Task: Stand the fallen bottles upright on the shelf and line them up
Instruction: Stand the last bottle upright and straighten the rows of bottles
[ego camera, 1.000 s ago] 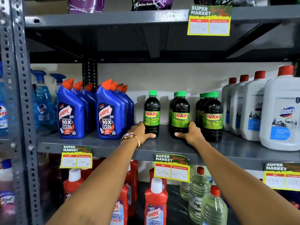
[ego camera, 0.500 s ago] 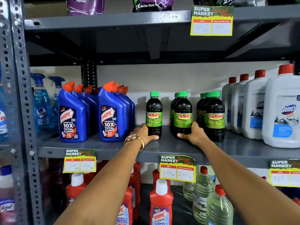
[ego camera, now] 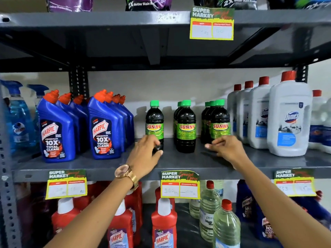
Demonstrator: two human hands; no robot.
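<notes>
Our left hand [ego camera: 146, 153] holds the lone bottle [ego camera: 154, 125], standing tall; our right hand [ego camera: 226, 147], empty and loose, is by the right bottles [ego camera: 219, 122].

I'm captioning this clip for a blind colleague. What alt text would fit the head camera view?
Two bare hands reach onto a grey shelf: the left hand touches the base of a lone upright Sunny bottle, the right hand hovers open by more Sunny bottles. Blue Harpic bottles stand left, white Domex jugs right.

Left hand [ego camera: 146, 153] cupping Sunny bottle [ego camera: 154, 123], right hand [ego camera: 226, 147] loose
</notes>
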